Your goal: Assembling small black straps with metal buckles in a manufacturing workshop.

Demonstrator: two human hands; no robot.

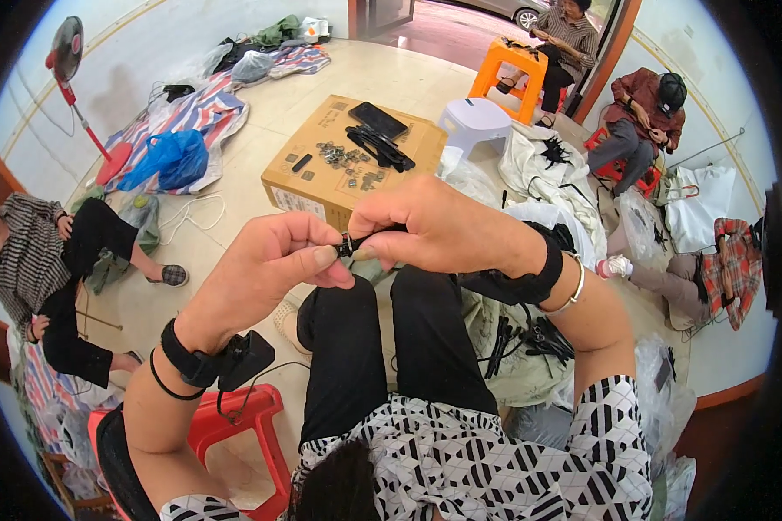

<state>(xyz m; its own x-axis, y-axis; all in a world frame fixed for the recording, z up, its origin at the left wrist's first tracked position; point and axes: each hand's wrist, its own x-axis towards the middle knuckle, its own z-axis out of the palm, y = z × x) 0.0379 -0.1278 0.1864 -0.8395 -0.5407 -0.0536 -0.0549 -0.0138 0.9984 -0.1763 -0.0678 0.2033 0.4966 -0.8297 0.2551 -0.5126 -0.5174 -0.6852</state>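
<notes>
Above my knees, my left hand point(291, 252) and my right hand point(430, 227) meet fingertip to fingertip. Between them is a small black strap point(346, 247) with a shiny metal bit on it. Both hands pinch it, the left at its near end and the right along the part that runs under my fingers. Most of the strap is hidden by my right hand. Just beyond, a cardboard box point(297, 165) carries a bundle of black straps point(381, 149), a pile of small metal pieces point(341, 155) and a black phone point(378, 120).
A purple-white stool point(475, 122) and an orange stool point(506, 71) stand behind the box. Black straps point(543, 339) lie on cloth to my right. Left are a blue bag point(174, 161), a red fan point(67, 52) and a red stool point(243, 417). Several people sit around.
</notes>
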